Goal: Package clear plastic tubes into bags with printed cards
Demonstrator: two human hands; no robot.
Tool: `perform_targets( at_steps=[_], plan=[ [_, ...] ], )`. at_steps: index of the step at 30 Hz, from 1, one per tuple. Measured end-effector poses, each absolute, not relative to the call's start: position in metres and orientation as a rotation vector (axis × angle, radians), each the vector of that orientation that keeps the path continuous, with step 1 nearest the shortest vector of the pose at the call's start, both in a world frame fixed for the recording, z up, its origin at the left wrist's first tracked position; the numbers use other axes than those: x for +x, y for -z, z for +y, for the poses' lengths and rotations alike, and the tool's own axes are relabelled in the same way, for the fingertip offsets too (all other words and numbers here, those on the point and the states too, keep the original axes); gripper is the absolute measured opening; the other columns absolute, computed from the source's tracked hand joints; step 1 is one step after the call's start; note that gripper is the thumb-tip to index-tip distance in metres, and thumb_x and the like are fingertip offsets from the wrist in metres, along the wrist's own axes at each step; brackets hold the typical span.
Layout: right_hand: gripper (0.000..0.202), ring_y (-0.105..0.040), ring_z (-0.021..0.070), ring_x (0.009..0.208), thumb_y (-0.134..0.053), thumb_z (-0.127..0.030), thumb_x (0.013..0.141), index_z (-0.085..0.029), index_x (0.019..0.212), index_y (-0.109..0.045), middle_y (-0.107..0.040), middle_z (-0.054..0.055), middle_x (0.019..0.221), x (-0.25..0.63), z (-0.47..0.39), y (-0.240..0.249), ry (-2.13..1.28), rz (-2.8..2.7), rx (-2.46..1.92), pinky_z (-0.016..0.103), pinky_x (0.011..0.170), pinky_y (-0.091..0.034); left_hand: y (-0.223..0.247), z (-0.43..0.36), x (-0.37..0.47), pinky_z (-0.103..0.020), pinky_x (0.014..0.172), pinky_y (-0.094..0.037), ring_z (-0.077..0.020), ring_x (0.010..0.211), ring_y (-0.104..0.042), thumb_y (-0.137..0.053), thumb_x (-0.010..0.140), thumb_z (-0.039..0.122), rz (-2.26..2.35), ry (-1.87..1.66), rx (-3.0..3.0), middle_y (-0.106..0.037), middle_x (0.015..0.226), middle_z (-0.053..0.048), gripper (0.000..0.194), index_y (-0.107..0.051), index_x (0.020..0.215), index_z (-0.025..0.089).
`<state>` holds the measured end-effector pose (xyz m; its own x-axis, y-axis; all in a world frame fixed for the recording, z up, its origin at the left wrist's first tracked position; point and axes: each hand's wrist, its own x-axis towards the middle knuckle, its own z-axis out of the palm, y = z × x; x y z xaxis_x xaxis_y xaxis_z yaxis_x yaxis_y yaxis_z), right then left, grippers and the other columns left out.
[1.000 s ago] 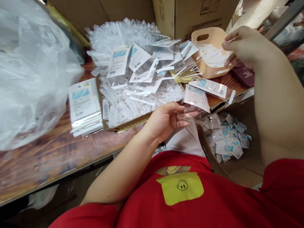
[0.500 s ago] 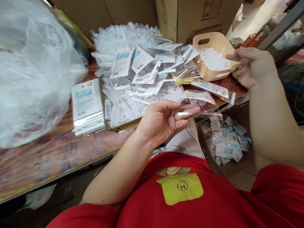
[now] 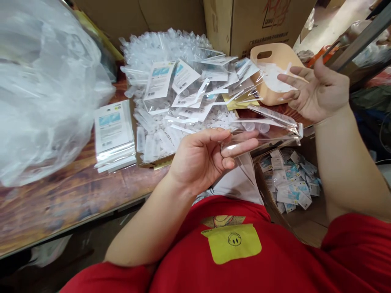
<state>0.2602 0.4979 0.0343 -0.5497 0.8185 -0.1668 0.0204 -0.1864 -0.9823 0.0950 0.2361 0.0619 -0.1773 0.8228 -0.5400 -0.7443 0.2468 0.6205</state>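
My left hand (image 3: 207, 156) holds a clear plastic packet (image 3: 269, 140), with the thumb above and the fingers under the film. Small round translucent pieces (image 3: 255, 127) show inside or behind the packet; I cannot tell which. At the right, my right hand (image 3: 319, 91) is raised with its fingers spread and nothing in it. It hovers beside a peach-coloured plastic basket (image 3: 265, 97) that contains white paper pieces (image 3: 275, 79). Several clear packets with white and blue printed cards (image 3: 160, 79) lie over a heap of small translucent plastic parts (image 3: 161, 47), behind my left hand.
A neat stack of carded packets (image 3: 113, 132) lies left of the heap on the wooden table (image 3: 61, 211). A large clear plastic bag (image 3: 45, 93) bulges at the far left. Below the table edge, a carton (image 3: 293, 219) holds many carded packets. A cardboard box (image 3: 256, 26) stands behind.
My right hand has opened from closed fingers at the basket's edge to a spread hand. The packet in my left hand has shifted and its far end extends further right.
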Motion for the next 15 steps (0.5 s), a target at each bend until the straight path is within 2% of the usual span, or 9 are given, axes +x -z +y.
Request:
perform_targets(
  at_steps=[3,8,12,15],
  plan=[
    [0.022,-0.070,0.0098,0.070,-0.068,-0.041,0.090,-0.021,0.096,-0.072,-0.079,0.004,0.112,0.264,0.496,-0.026,-1.795,-1.580,-0.920,0.025,0.055,-0.047,-0.061,0.236,0.094,-0.013,0.042,-0.045,-0.0321,0.105,-0.078,-0.062,0.082,0.012,1.104,-1.461,0.127,-0.077,0.101,-0.017,0.013,-0.057,0.069,0.014],
    [0.017,-0.070,0.0127,0.073,-0.064,-0.034,0.090,-0.021,0.089,-0.075,-0.079,0.004,0.095,0.267,0.487,-0.020,-1.745,-1.576,-0.889,0.033,0.069,-0.053,-0.058,0.241,0.091,-0.013,0.048,-0.050,-0.0324,0.114,-0.075,-0.062,0.087,0.014,1.073,-1.548,0.156,-0.076,0.102,-0.014,0.013,-0.058,0.076,0.014],
    [0.022,-0.058,0.0112,0.059,-0.068,-0.034,0.089,-0.020,0.071,-0.070,-0.066,0.003,0.067,0.271,0.500,-0.006,-1.650,-1.561,-0.956,0.031,0.061,-0.046,-0.058,0.251,0.087,-0.013,0.051,-0.051,-0.0309,0.118,-0.073,-0.063,0.091,0.015,1.064,-1.635,0.188,-0.076,0.097,-0.011,0.006,-0.063,0.084,0.014],
    [0.029,-0.050,0.0109,0.054,-0.086,-0.037,0.074,-0.019,0.065,-0.065,-0.061,0.003,0.063,0.278,0.501,0.003,-1.443,-1.644,-1.038,0.032,0.055,-0.038,-0.061,0.258,0.083,-0.013,0.057,-0.053,-0.0292,0.119,-0.073,-0.061,0.094,0.017,1.132,-1.676,0.195,-0.075,0.097,-0.009,0.007,-0.064,0.089,0.014]
  ],
)
